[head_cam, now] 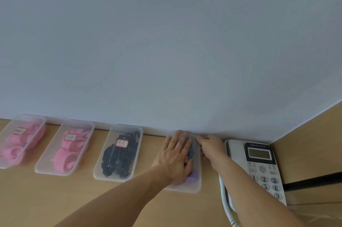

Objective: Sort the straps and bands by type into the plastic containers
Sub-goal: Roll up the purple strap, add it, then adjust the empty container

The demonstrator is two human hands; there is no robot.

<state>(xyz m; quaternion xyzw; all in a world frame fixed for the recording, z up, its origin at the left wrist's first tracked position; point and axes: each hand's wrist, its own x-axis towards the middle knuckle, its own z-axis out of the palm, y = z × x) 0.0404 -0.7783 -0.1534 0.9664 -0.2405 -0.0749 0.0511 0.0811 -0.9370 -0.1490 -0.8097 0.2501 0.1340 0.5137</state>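
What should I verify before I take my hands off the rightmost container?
1. Left hand flat on top of the rightmost container: ok.
2. Right hand at its far right corner, firm grip: cannot tell.
3. Top closed all round: cannot tell, the hands cover it.
4. Contents all one type: cannot tell; dark and purple pieces show through the plastic.
5. Clear of the black-strap container: ok, bare table between them.
6. Clear of the telephone: ok, apart, though it sits close beside the right forearm.
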